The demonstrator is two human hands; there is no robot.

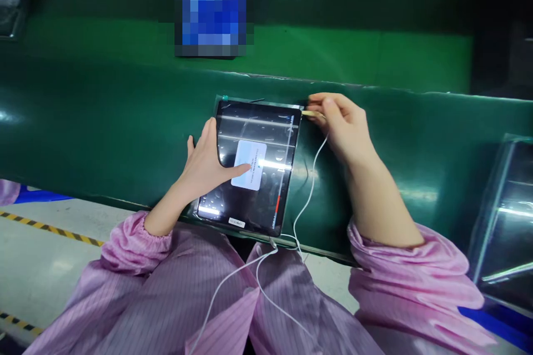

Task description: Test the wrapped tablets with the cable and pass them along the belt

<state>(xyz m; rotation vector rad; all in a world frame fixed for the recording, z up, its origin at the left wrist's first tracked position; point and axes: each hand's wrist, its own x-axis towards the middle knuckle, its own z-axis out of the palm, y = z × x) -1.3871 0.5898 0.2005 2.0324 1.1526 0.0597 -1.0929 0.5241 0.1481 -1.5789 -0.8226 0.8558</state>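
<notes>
While the left hand (206,163) lies flat across a glossy black tablet (254,133), its fingers close together and stretched over the screen, the longest reach onto a pale blue rectangular label (254,176) stuck near the middle of the glass, and the thumb stands a little apart on the near side. The right hand (341,127) pinches a thin pale stick (313,114) between thumb and fingertips, its tip just at the tablet's far right corner. The tablet sits on a glossy dark green conveyor belt (104,138), close to the belt's near edge and turned slightly askew, with a small green tab (225,98) at its far left corner, a red strip (277,202) along its right side and a small white sticker (236,222) by its near edge. A thin white cable (310,183) curves past the right wrist, crosses the belt and drops over the edge to the front of a pink striped smock (145,294) with gathered elastic cuffs. Beyond the belt lies a flat green surface (333,58) bearing a blue patch (212,5) too pixelated to make out. A clear glossy sheet (499,216) rests at the right, and yellow and black hazard tape (50,228) runs along the pale floor (45,255) at the lower left.
</notes>
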